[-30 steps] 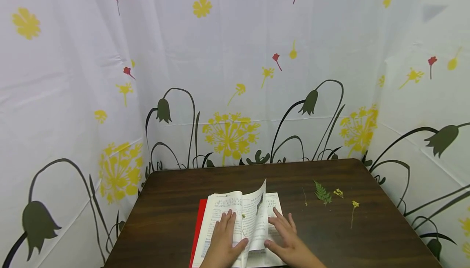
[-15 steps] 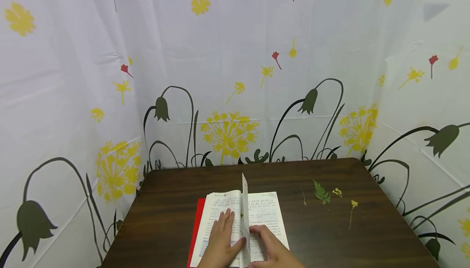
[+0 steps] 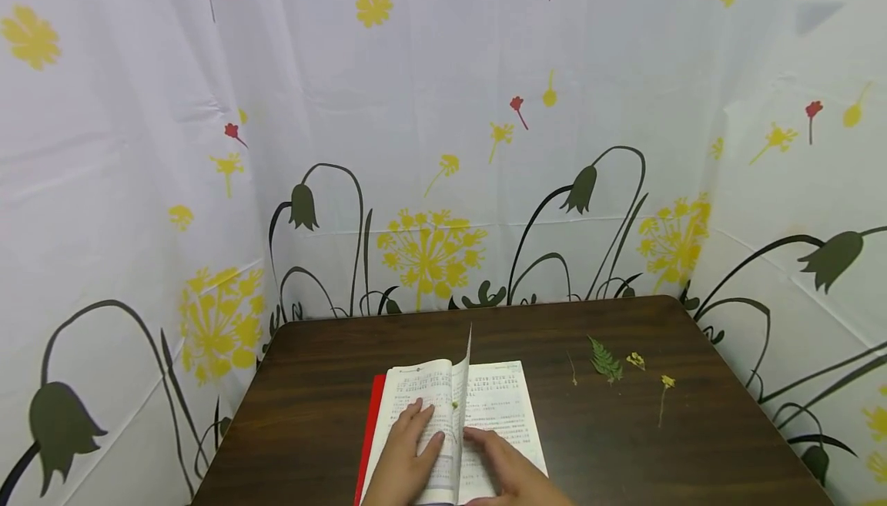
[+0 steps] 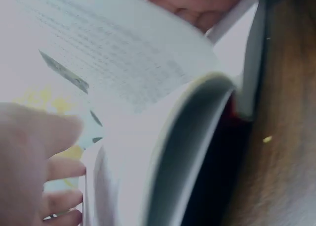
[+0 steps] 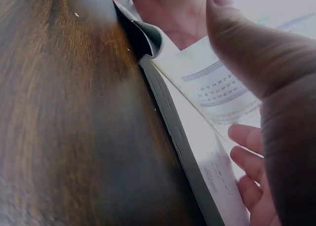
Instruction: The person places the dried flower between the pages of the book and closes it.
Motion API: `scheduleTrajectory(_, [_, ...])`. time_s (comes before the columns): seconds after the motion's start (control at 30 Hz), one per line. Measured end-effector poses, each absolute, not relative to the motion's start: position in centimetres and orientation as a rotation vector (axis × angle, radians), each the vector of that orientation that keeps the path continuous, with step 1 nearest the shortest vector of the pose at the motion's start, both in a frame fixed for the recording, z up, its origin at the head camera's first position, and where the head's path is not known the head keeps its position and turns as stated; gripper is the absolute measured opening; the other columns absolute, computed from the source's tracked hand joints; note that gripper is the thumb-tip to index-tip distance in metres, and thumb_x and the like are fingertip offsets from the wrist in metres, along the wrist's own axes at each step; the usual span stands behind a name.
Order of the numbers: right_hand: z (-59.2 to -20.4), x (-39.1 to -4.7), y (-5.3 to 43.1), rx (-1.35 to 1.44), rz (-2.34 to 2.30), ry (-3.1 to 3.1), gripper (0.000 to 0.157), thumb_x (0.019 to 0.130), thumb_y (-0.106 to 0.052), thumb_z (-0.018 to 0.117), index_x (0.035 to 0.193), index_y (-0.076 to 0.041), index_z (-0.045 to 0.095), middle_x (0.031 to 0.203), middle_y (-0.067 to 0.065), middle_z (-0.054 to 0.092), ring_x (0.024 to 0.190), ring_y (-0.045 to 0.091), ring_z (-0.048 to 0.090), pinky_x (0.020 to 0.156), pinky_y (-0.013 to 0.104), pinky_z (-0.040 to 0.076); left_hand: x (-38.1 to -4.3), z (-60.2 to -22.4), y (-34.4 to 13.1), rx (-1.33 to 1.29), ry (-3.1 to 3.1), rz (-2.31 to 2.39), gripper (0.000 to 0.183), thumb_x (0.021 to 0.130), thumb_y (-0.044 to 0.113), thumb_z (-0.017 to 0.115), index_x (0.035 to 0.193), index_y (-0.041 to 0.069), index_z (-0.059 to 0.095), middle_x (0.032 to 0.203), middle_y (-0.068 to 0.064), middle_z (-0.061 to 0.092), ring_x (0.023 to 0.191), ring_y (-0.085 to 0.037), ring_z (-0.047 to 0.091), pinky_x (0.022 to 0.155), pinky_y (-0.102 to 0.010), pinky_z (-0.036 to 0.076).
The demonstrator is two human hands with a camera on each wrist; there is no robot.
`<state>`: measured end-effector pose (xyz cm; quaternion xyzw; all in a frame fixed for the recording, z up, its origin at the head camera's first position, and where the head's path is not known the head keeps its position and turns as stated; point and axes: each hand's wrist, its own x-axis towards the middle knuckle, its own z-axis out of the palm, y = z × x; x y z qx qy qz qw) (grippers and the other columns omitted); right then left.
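The book [image 3: 424, 384] lay nearer the bench's [image 3: 312, 398] left edge, left hand [image 3: 404, 456] relaxed on it, right hand [image 3: 511, 471] loosely wide beside its upright page [image 3: 462, 379], whose abrupt swing could have displaced the flower sprig [image 3: 454, 405].

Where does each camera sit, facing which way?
Head: on the head, looking forward and down at book, table and flowered cloth; left hand and right hand show.
Left wrist: on that wrist, facing the book; left hand lower left, right hand at top.
Right wrist: on that wrist, facing book and table; right hand at right, left hand at top.
Wrist views share the book.
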<state>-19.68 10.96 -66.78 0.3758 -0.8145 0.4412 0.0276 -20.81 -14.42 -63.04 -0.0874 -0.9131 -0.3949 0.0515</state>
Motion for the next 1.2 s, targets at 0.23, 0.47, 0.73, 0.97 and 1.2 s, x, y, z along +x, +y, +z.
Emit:
scheduleTrajectory(0.23, [-68.1,-20.3,10.7,1.225,0.975,-2.435,0.105,0.09,-0.073,0.075,0.167,-0.011,0.04,0.159,0.004,0.059,0.142,0.022,0.063,0.115,0.048,0.054,-21.4,-62.1,-16.3,-0.024,-2.67,-1.378,0.025,0.106,0.034,0.071,0.121,0.018,0.083,0.14,-0.004,0.077,0.138,-0.033,0.068,0.117,-0.059,0.05])
scheduleTrajectory(0.47, [-67.8,-19.5,10.6,1.132,0.885,-2.542,0.101,0.087,-0.079,0.073,0.167,-0.026,0.041,0.165,-0.007,0.055,0.153,0.022,0.055,0.125,0.055,0.041,-22.3,-61.2,-20.0,0.161,-2.749,-1.454,0.043,0.11,0.046,0.063,0.13,0.012,0.08,0.136,-0.007,0.078,0.133,-0.035,0.07,0.111,-0.061,0.054])
scheduleTrajectory(0.73, [-67.5,-19.1,10.3,1.165,0.756,-2.577,0.088,0.093,-0.08,0.064,0.165,-0.033,0.044,0.164,-0.011,0.054,0.154,0.02,0.054,0.119,0.059,0.046,-22.1,-60.5,-21.7,0.291,-2.73,-1.499,0.051,0.11,0.06,0.054,0.126,0.019,0.08,0.109,-0.002,0.079,0.092,-0.016,0.063,0.082,-0.037,0.053])
scheduleTrajectory(0.97, [-67.7,-19.5,10.4,1.192,0.721,-2.593,0.074,0.096,-0.078,0.06,0.16,-0.042,0.049,0.162,-0.011,0.056,0.153,0.022,0.055,0.115,0.064,0.05,-21.6,-59.9,-20.5,-0.274,-2.541,-1.414,0.017,0.107,0.023,0.072,0.123,0.024,0.079,0.125,0.006,0.08,0.114,-0.017,0.074,0.104,-0.027,0.057])
scheduleTrajectory(1.2, [-68.5,-20.0,10.3,1.198,0.625,-2.592,0.072,0.098,-0.074,0.062,0.162,-0.047,0.046,0.16,-0.009,0.058,0.149,0.023,0.059,0.109,0.067,0.054,-20.5,-59.1,-17.1,-0.879,-2.56,-1.576,0.028,0.108,0.025,0.069,0.133,0.037,0.072,0.147,0.006,0.072,0.144,-0.017,0.064,0.121,-0.023,0.045])
